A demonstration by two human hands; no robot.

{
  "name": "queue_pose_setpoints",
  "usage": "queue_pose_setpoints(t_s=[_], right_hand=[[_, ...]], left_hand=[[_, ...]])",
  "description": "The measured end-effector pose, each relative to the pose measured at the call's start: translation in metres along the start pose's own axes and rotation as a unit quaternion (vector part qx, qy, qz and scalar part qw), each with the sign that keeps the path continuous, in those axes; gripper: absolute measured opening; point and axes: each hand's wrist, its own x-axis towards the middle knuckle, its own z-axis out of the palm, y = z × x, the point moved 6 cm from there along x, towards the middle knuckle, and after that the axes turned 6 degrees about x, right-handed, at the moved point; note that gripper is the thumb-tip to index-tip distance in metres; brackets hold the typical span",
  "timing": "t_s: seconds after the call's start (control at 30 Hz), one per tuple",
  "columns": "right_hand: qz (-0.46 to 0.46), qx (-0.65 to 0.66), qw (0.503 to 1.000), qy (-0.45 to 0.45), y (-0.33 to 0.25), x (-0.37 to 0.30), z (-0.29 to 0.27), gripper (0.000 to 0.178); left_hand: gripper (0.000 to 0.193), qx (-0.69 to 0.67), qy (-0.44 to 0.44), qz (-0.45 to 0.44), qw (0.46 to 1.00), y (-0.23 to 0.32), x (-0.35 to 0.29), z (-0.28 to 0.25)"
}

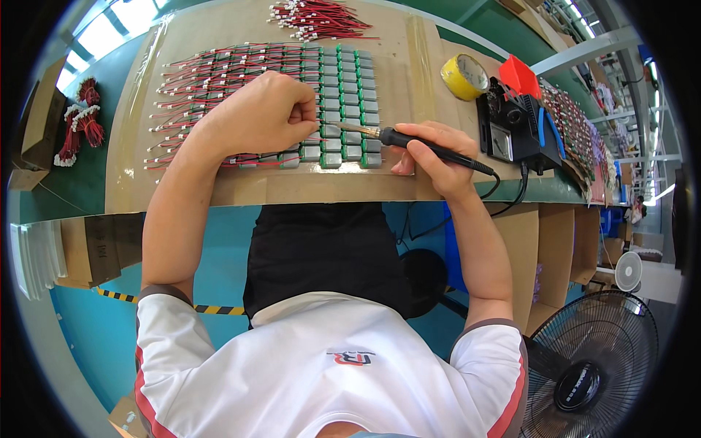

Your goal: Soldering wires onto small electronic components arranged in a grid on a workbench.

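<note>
My right hand [436, 153] grips a soldering iron [423, 143] by its black handle. The iron's metal tip points left and reaches the rows of small grey battery cells [331, 158] with green ends. My left hand [269, 117] is closed in a pinch beside that tip, above the cells. A thin red wire shows at its fingertips, though the fingers hide most of it. Left of and beneath my left hand, red and black wires with white connectors [191, 87] lie across several rows of cells. On the right, the cells have no wires lying over them.
A loose pile of red wires [314, 19] lies at the back of the cardboard sheet [409, 87]. To the right are a yellow tape roll [464, 77], a soldering station [515, 124] and blue-handled pliers [550, 131]. Bundled wires [80, 128] lie far left. A fan [584, 372] stands lower right.
</note>
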Motion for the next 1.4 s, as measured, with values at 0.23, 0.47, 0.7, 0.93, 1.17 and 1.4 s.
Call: queue_pose_setpoints(t_s=[0.23, 0.47, 0.7, 0.93, 1.17, 1.4], right_hand=[[-0.002, 0.008, 1.000, 0.000, -0.0003, -0.0002, -0.0003, 0.027], [-0.001, 0.015, 1.000, 0.003, 0.0002, -0.0009, -0.0008, 0.027], [-0.009, -0.007, 1.000, -0.023, -0.0003, -0.0013, -0.0017, 0.029], [-0.021, -0.011, 0.999, -0.027, -0.0016, -0.0009, -0.0015, 0.030], [-0.018, -0.008, 1.000, -0.022, -0.0023, -0.0013, -0.0015, 0.030], [-0.015, -0.014, 1.000, -0.022, -0.0024, -0.0015, -0.0018, 0.029]], left_hand=[[0.011, 0.001, 0.006, -0.001, 1.000, 0.0004, -0.0008, 0.0000], [0.011, -0.005, 0.009, 0.001, 1.000, -0.0001, -0.0008, 0.0005], [0.010, -0.003, 0.011, 0.003, 1.000, 0.0022, -0.0011, -0.0005], [0.014, 0.020, 0.014, 0.012, 1.000, 0.0026, -0.0014, -0.0021], [0.021, 0.016, -0.025, 0.043, 0.999, 0.0045, -0.0054, -0.0024], [0.021, 0.022, -0.039, 0.077, 0.996, -0.0004, -0.0038, 0.0021]])
